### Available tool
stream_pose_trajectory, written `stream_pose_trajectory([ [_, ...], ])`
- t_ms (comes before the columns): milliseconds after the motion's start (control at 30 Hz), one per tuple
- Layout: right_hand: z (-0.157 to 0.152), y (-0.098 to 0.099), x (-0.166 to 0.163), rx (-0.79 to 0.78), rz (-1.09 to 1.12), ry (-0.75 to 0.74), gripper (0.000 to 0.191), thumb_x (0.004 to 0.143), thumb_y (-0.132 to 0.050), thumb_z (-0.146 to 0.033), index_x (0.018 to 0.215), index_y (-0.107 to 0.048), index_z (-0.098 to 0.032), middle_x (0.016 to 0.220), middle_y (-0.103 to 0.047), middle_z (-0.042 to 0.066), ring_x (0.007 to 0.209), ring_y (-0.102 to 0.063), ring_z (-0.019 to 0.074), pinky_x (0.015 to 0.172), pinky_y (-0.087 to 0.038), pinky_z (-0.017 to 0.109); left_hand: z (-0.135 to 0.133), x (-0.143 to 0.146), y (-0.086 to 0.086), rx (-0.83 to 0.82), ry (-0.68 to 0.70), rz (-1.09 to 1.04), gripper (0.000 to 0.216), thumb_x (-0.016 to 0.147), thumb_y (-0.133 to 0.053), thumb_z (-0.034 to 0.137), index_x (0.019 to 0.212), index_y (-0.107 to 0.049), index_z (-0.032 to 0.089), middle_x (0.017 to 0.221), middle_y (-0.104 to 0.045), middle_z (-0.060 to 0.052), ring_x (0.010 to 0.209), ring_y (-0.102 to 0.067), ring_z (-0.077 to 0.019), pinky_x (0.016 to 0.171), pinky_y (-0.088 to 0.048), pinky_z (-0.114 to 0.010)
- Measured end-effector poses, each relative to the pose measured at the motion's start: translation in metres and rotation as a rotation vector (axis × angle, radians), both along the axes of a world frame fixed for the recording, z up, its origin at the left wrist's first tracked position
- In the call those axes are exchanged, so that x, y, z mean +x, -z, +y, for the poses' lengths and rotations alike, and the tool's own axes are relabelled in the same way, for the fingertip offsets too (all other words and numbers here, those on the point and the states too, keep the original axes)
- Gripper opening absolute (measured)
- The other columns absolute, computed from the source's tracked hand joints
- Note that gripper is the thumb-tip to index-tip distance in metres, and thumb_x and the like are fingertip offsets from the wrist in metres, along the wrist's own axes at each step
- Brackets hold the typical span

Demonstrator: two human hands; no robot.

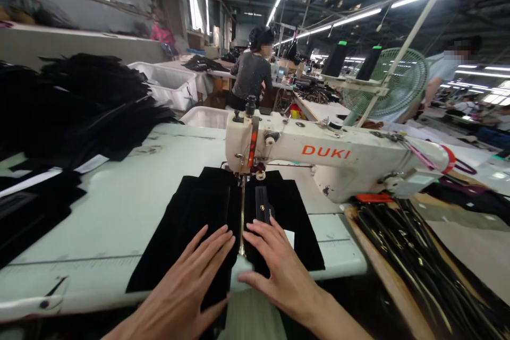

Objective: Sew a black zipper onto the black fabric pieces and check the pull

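Observation:
Black fabric panels (199, 207) lie on the pale green sewing table, with a gold-toothed zipper (242, 212) running between them up to the needle area of the white sewing machine (287, 141). My left hand (199, 265) rests with outstretched fingers on the left panel, fingertips close to the zipper. On the right panel, my right hand (274, 255) lies with its fingers spread, just below a dark zipped patch (262, 204). A small white label (290, 238) peeks out beside that hand. The zipper's lower end shows between both hands.
Stacked black fabric pieces (95, 95) cover the table's left side. Several loose zippers (398, 255) lie on a wooden surface at right. White bins (171, 82), a green fan (386, 82) and thread cones (334, 58) stand behind. A person (253, 71) sits further back.

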State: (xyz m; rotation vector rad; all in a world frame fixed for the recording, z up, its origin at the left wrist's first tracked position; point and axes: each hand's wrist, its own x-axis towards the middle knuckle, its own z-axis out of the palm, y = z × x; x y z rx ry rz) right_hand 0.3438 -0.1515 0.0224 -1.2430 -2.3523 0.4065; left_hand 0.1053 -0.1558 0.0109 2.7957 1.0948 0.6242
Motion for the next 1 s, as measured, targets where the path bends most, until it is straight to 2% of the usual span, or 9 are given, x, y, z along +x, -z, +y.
stream_pose_trajectory([
  [67, -0.004, 0.006, -0.001, 0.049, 0.008, -0.001, 0.061, 0.084, -0.078, -0.04, 0.135, -0.055, -0.016, 0.137, -0.057, 0.011, 0.135, -0.047, 0.0266, 0.12, -0.025, 0.055, -0.002, 0.0, 0.005, -0.005, -0.041, -0.057, 0.056, 0.098, -0.055, 0.028, 0.151, -0.038, 0.024, 0.15, -0.047, -0.006, 0.139, -0.039, -0.0285, 0.113, -0.035, -0.049],
  [133, -0.002, 0.012, -0.002, 0.106, 0.011, -0.021, 0.047, 0.09, -0.072, -0.031, 0.131, -0.057, -0.015, 0.132, -0.061, 0.01, 0.129, -0.052, 0.0242, 0.119, -0.029, 0.052, 0.003, -0.002, 0.006, -0.086, -0.061, -0.102, 0.04, 0.103, -0.046, 0.031, 0.142, -0.052, 0.026, 0.144, -0.055, -0.003, 0.136, -0.045, -0.0248, 0.112, -0.037, -0.044],
  [233, 0.008, 0.013, -0.001, 0.222, -0.006, -0.094, 0.025, 0.098, -0.057, -0.016, 0.122, -0.062, -0.013, 0.121, -0.067, 0.009, 0.118, -0.06, 0.0209, 0.115, -0.038, 0.044, 0.01, -0.008, 0.001, -0.241, -0.105, -0.162, 0.038, 0.107, -0.038, 0.039, 0.137, -0.058, 0.028, 0.143, -0.056, 0.0, 0.136, -0.046, -0.0231, 0.11, -0.039, -0.043],
  [433, 0.031, -0.029, 0.014, 0.268, -0.116, -0.198, 0.017, 0.1, -0.053, -0.012, 0.114, -0.062, -0.014, 0.113, -0.068, 0.005, 0.105, -0.063, 0.014, 0.094, -0.05, 0.025, 0.009, -0.016, -0.012, -0.384, -0.181, -0.224, 0.039, 0.108, -0.035, 0.042, 0.141, -0.054, 0.033, 0.145, -0.053, 0.003, 0.137, -0.044, -0.0249, 0.111, -0.038, -0.046],
  [533, 0.036, -0.044, 0.012, 0.265, -0.296, -0.265, 0.012, 0.099, -0.055, -0.011, 0.102, -0.064, -0.017, 0.103, -0.069, 0.002, 0.097, -0.064, 0.0145, 0.089, -0.05, 0.027, 0.011, -0.015, -0.016, -0.412, -0.207, -0.245, 0.041, 0.108, -0.031, 0.045, 0.139, -0.056, 0.034, 0.143, -0.055, 0.004, 0.136, -0.046, -0.0246, 0.112, -0.037, -0.047],
  [633, 0.028, -0.033, 0.003, 0.282, -0.419, -0.335, 0.009, 0.095, -0.059, -0.008, 0.098, -0.065, -0.015, 0.095, -0.067, 0.005, 0.092, -0.063, 0.0194, 0.09, -0.051, 0.034, 0.011, -0.012, -0.015, -0.291, -0.202, -0.232, 0.043, 0.109, -0.029, 0.045, 0.135, -0.059, 0.031, 0.139, -0.059, 0.002, 0.135, -0.047, -0.0239, 0.11, -0.04, -0.047],
  [800, 0.008, 0.001, -0.003, 0.372, -0.331, -0.241, 0.039, 0.091, -0.056, -0.001, 0.13, -0.053, -0.004, 0.12, -0.063, 0.014, 0.112, -0.059, 0.0253, 0.106, -0.045, 0.044, 0.004, 0.0, -0.008, 0.117, 0.011, -0.066, 0.037, 0.109, -0.034, 0.028, 0.135, -0.057, 0.016, 0.134, -0.063, -0.008, 0.129, -0.055, -0.0185, 0.114, -0.035, -0.041],
  [900, 0.002, 0.008, -0.004, 0.396, -0.231, -0.175, 0.035, 0.094, -0.053, -0.004, 0.129, -0.054, -0.007, 0.119, -0.064, 0.013, 0.112, -0.059, 0.0249, 0.106, -0.046, 0.044, 0.002, 0.007, -0.001, 0.26, 0.053, 0.055, 0.038, 0.104, -0.037, 0.014, 0.138, -0.053, 0.01, 0.135, -0.061, -0.012, 0.13, -0.054, -0.0202, 0.118, -0.027, -0.047],
  [1000, -0.002, 0.009, -0.008, 0.376, -0.136, -0.114, 0.031, 0.097, -0.053, -0.011, 0.128, -0.055, -0.009, 0.117, -0.065, 0.013, 0.11, -0.061, 0.0245, 0.106, -0.047, 0.046, 0.001, 0.009, 0.007, 0.341, 0.061, 0.128, 0.044, 0.096, -0.038, 0.005, 0.139, -0.05, 0.007, 0.136, -0.06, -0.014, 0.131, -0.052, -0.0238, 0.117, -0.032, -0.049],
])
